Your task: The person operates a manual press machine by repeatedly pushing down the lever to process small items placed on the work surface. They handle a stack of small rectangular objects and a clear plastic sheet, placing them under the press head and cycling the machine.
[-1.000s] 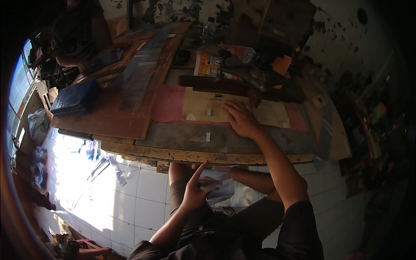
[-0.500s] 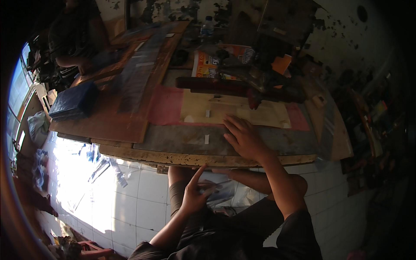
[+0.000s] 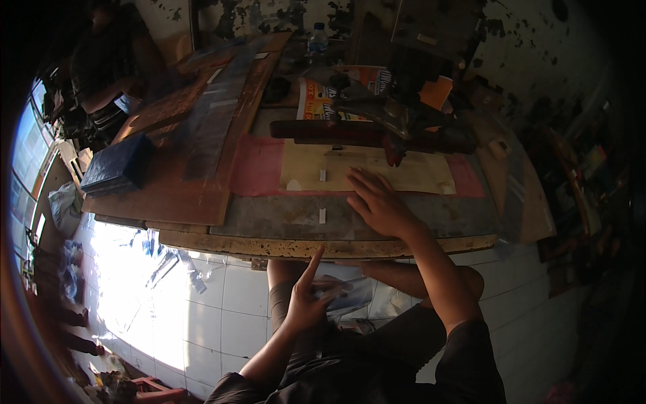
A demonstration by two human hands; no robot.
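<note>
My right hand (image 3: 382, 205) lies palm down, its fingers stretched out and spread. Its fingertips rest on the pale yellow strip (image 3: 303, 167), which lies over a pink sheet (image 3: 256, 165) on the grey tabletop. Below the table's front edge, my left hand (image 3: 306, 303) points its index finger up at the edge. Its other fingers are curled round clear plastic sheets (image 3: 353, 298) above my lap. Behind the yellow strip runs a long dark red bar (image 3: 309, 130) with a metal lever mechanism (image 3: 377, 108) on it. Two small whitish tabs sit left of my right hand.
A dark blue box (image 3: 116, 165) stands on the brown board (image 3: 182, 195) at the left, beside long clear plastic strips (image 3: 212, 128). A water bottle (image 3: 317, 42) and an orange printed sheet (image 3: 313, 101) are at the back. Another person (image 3: 114, 60) works at the far left.
The view has shifted slightly. My left index finger reaches a little higher, while my right hand stays nearly in place on the strip. The other person's hand now shows a pale blue thing.
</note>
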